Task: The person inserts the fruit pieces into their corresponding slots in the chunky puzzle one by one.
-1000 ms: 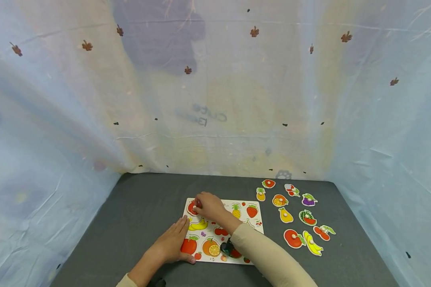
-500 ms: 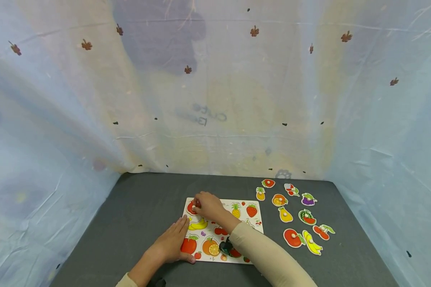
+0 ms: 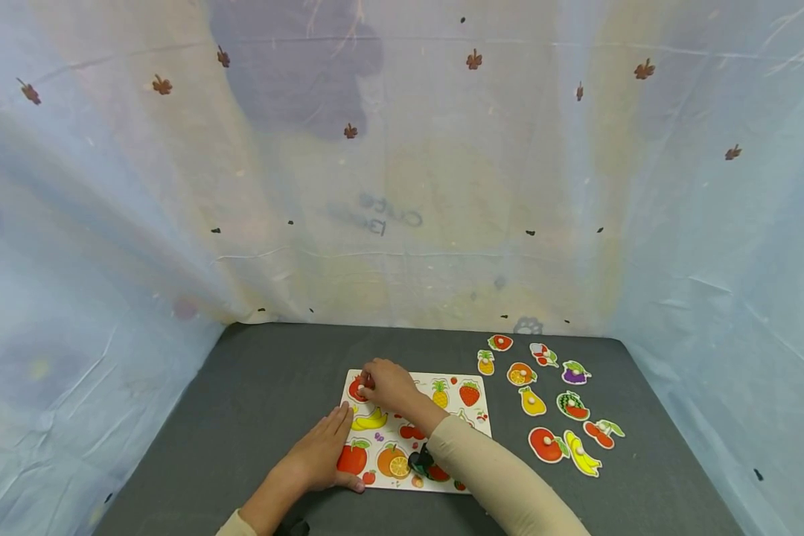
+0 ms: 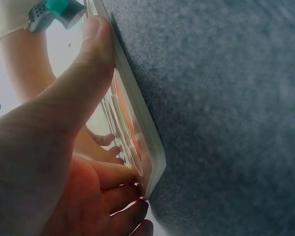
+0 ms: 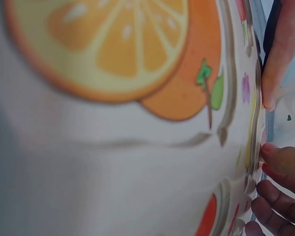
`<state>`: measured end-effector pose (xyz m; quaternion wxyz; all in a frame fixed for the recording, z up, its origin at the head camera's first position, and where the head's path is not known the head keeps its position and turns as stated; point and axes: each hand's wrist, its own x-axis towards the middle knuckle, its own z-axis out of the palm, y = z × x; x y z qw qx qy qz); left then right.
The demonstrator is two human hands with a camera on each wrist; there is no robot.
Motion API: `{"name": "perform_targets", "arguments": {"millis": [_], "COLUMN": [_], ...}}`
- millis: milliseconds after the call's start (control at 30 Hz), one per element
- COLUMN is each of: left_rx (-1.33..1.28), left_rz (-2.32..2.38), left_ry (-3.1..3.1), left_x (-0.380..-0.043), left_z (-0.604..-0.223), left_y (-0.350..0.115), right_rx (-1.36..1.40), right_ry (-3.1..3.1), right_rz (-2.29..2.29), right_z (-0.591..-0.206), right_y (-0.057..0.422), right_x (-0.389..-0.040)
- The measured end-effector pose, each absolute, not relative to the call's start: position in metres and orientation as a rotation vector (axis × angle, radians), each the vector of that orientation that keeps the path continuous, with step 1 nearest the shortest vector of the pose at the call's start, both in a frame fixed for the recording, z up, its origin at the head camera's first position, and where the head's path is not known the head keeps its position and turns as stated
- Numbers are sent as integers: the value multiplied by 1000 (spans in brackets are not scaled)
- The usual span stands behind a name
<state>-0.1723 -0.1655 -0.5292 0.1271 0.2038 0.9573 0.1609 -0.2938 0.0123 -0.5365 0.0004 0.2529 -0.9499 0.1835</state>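
A white fruit puzzle board (image 3: 482, 402) lies on the dark table, printed with fruit pictures. My right hand (image 3: 391, 387) reaches across it to the far left corner. There its thumb and fingers pinch the small knob of a red fruit puzzle piece (image 3: 356, 387), which lies at that corner's recess; whether it sits flush cannot be seen. In the right wrist view only a red sliver of it shows by the fingertips. My left hand (image 3: 318, 454) rests along the board's left side with fingers straight. Its thumb (image 4: 96, 54) lies against the near edge.
Right of the board lie several loose knobbed pieces, among them a pineapple (image 3: 485, 365), an orange (image 3: 519, 378), a pear (image 3: 531, 403), a watermelon (image 3: 569, 408), an eggplant (image 3: 575, 377) and bananas (image 3: 579, 450). A patterned curtain (image 3: 402, 186) surrounds the table (image 3: 275, 387).
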Motion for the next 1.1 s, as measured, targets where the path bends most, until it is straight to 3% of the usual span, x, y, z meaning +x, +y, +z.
{"name": "perform_targets", "arguments": {"millis": [467,1100], "left_rx": [557,541], "left_rz": [477,500], "left_ry": [2775,2772], "left_x": [-174,-174], "left_z": [-533,-533], "left_y": [-165,-164], "right_rx": [822,714], "right_ry": [-2958,-2892], "right_rz": [566,879], "right_z": [-527,-518], "right_y": [20,91], "right_x": [-286,-294]}}
